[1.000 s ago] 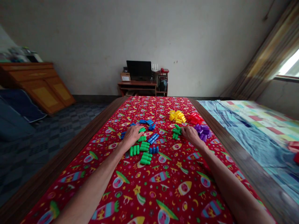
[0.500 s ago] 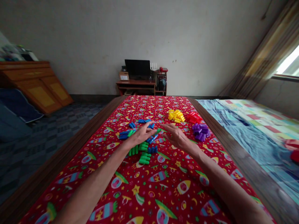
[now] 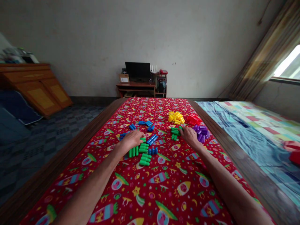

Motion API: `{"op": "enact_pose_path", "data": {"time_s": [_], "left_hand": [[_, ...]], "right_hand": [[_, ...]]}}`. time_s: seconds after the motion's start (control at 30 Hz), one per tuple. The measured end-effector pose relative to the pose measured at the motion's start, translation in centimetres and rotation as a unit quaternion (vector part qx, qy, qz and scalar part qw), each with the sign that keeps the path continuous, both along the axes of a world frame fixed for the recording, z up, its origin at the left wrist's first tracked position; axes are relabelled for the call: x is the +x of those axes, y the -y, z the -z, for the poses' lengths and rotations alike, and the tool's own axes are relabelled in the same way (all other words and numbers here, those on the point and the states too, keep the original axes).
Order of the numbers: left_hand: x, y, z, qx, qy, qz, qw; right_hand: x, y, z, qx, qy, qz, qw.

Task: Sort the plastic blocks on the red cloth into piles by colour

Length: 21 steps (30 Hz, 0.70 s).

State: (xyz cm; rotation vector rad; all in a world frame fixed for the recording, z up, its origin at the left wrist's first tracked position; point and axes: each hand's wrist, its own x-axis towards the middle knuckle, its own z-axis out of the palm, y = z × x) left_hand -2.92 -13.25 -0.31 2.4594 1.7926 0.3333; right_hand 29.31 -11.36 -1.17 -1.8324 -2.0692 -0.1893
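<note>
On a red patterned cloth, the left hand partly hides green plastic-looking cylinders near blue cylinders; the right hand is at a smaller green cluster beside purple cylinders; neither grip can be told; a low wrist sweep could scatter the purple.

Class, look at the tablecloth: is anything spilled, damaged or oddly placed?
Nothing stands out: yellow pieces, red pieces and purple pieces sit in single-colour piles; blue pieces are merely more scattered, near green pieces.

Free lane over red cloth between blue pieces and right green cluster
</note>
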Motion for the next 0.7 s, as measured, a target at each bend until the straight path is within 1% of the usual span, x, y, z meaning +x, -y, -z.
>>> {"op": "enact_pose_path", "data": {"time_s": [0.1,0.17,0.23,0.3,0.37,0.43,0.5,0.53,0.6,0.63,0.67,0.7], "left_hand": [[0.3,-0.1,0.1,-0.006,0.010,-0.007,1.000],[0.6,-0.4,-0.5,-0.023,0.028,-0.010,0.999],[0.9,-0.8,-1.1,-0.029,0.065,-0.011,0.997],[1.3,-1.0,-1.6,-0.015,0.137,-0.017,0.990],[2.1,-0.8,-1.8,-0.012,0.234,-0.014,0.972],[3.3,-0.3,-2.0,-0.038,0.317,0.017,0.947],[4.5,0.5,-2.4,-0.068,0.356,0.065,0.930],[4.9,0.9,-2.8,-0.079,0.357,0.090,0.926],[5.0,1.3,-3.7,-0.088,0.338,0.125,0.929],[4.6,1.3,-4.1,-0.086,0.319,0.129,0.935],[3.8,1.1,-4.5,-0.079,0.292,0.119,0.946],[2.8,0.9,-4.8,-0.064,0.258,0.094,0.959]], "right_hand": [[-0.3,0.3,-0.4,0.020,0.004,-0.014,1.000],[-0.7,0.6,-1.3,0.049,0.005,-0.027,0.998],[-1.3,1.0,-2.3,0.061,0.001,-0.066,0.996],[-2.2,1.7,-3.1,0.055,-0.018,-0.141,0.988],[-3.3,2.7,-3.5,0.056,-0.059,-0.234,0.969],[-4.6,3.9,-3.6,0.057,-0.104,-0.324,0.939],[-5.6,4.7,-3.5,0.028,-0.132,-0.379,0.915],[-5.9,5.0,-3.5,0.008,-0.137,-0.388,0.911],[-6.0,4.9,-3.4,-0.014,-0.135,-0.367,0.920],[-5.8,4.7,-3.4,-0.012,-0.128,-0.341,0.931],[-5.5,4.3,-3.3,-0.005,-0.115,-0.309,0.944],[-5.0,3.8,-3.2,0.002,-0.099,-0.274,0.957]]}}
